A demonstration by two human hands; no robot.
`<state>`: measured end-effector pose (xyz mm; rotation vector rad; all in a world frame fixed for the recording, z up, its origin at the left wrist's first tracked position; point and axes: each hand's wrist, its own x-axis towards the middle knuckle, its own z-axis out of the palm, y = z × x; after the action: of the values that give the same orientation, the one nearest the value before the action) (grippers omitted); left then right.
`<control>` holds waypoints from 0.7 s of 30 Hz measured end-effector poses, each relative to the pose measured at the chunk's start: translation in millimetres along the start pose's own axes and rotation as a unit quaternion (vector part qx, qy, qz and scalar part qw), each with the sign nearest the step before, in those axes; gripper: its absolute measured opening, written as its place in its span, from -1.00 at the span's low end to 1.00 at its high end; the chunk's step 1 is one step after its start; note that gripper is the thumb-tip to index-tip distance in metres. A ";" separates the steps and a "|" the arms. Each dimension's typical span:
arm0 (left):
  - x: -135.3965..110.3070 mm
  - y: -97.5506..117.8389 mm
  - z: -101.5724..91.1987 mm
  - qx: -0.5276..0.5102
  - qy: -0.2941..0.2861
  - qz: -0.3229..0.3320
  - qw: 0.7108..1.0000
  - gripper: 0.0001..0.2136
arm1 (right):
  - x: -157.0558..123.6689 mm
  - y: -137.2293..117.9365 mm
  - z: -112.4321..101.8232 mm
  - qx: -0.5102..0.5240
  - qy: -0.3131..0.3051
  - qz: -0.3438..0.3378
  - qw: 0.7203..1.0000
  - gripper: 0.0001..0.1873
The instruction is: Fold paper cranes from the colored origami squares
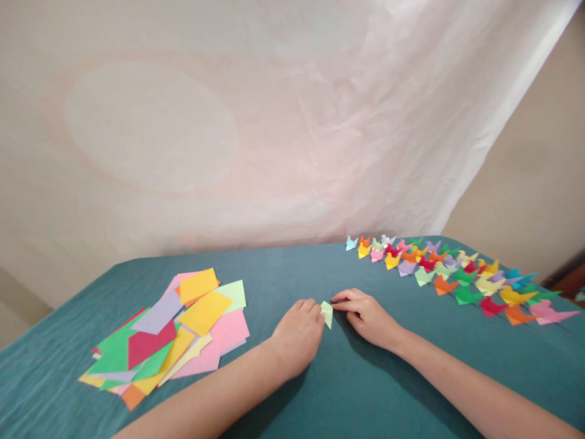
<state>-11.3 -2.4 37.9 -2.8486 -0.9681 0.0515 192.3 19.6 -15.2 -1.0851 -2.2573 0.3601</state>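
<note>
A small pale green folded paper (327, 313) lies on the teal tablecloth (365, 390) between my two hands. My left hand (298, 334) rests knuckles up, its curled fingers pinching the paper's left edge. From the other side, my right hand (363, 315) presses its fingertips together on the paper's top corner. Both forearms reach in from the bottom edge.
A loose pile of coloured paper squares (169, 329) lies at the left. Several rows of small folded paper birds (457, 274) in many colours stretch along the right side toward the table's far edge. A pale cloth (274, 122) hangs behind the table.
</note>
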 end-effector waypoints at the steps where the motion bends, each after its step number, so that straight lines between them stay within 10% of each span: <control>1: -0.2 0.0 -0.1 0.000 0.003 0.000 1.000 -0.74 | -0.1 -1.0 0.2 0.006 0.003 0.001 1.000 -0.47; 21: -5.2 -4.9 -15.1 -0.039 -0.046 0.038 0.997 -0.69 | -1.3 -17.1 2.6 -0.029 -0.019 -0.058 0.998 -0.45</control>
<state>-17.2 -3.5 53.5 -2.9782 -0.8965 0.1579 180.9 7.9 -9.6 -0.9785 -2.3653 0.2696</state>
